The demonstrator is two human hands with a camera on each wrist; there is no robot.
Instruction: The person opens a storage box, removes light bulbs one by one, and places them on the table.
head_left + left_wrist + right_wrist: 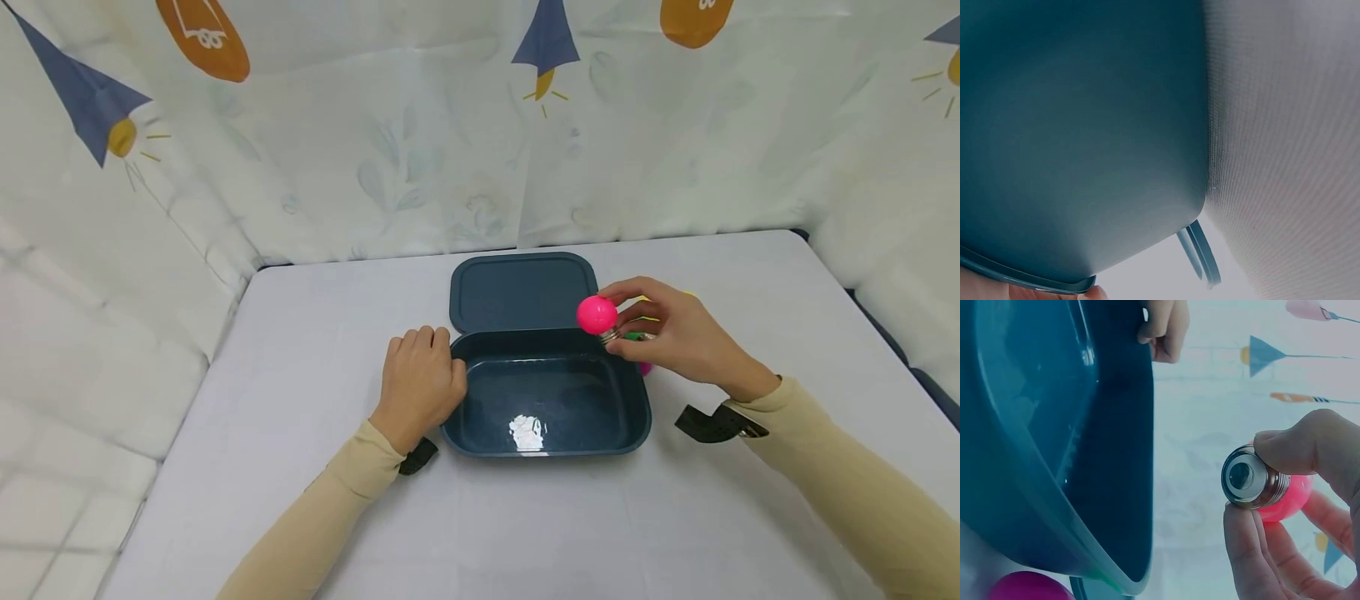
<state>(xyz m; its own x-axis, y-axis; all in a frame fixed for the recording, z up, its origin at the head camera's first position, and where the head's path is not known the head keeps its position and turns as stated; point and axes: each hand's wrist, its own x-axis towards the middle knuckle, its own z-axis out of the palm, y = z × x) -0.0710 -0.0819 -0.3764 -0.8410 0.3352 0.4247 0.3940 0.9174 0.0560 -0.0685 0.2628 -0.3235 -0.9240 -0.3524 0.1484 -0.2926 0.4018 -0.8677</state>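
Observation:
My left hand grips the left rim of a dark teal plastic box, whose inside shows bare. Close up in the left wrist view is the box's outer wall, with a few fingertips over its rim. Above the box's back right corner, my right hand pinches a pink light bulb by its silver screw base. That metal base points at the right wrist camera, held between thumb and fingers. The bulb is apart from the box.
Behind the box lies its flat lid. Partly hidden by my right hand are yellow, green and magenta items; one magenta round thing shows beside the box in the right wrist view. A patterned curtain hangs behind the white table.

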